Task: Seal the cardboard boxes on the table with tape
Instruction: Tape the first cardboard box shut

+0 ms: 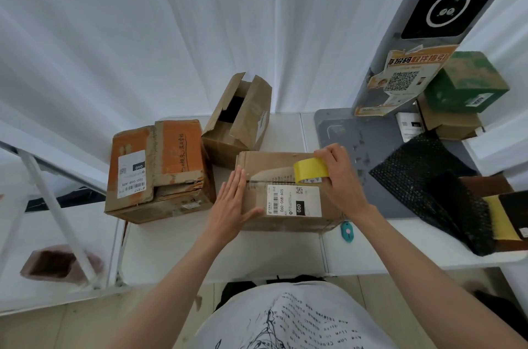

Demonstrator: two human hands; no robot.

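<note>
Cardboard dominated the white table (177, 248): at the left sat an orange-printed brown cardboard box (160, 171) with its worn flaps folded shut and a white label on top. Behind and to its right stood a plain brown cardboard box (238, 117) with flaps raised, its interior dark, so its contents could not be told. Nearest the person lay a flat brown cardboard box (283, 191) with closed flaps and a white barcode label. The left hand (233, 202) pressed flat on that box's left end, fingers straight and together, thumb spread along the front edge. A clear strip ran along the centre seam from those fingertips to the yellow roll of tape (311, 171), which stood on the box's top right part, gripped by the right hand (340, 177) with fingers curled over it. A small teal box cutter (347, 231) lay just beside the box's front right corner. Farther right were a grey scanner stand (368, 137), black bubble-wrap mailers (428, 185) and a green box (465, 82) stacked on another carton. White curtains (143, 34) hung behind.
</note>
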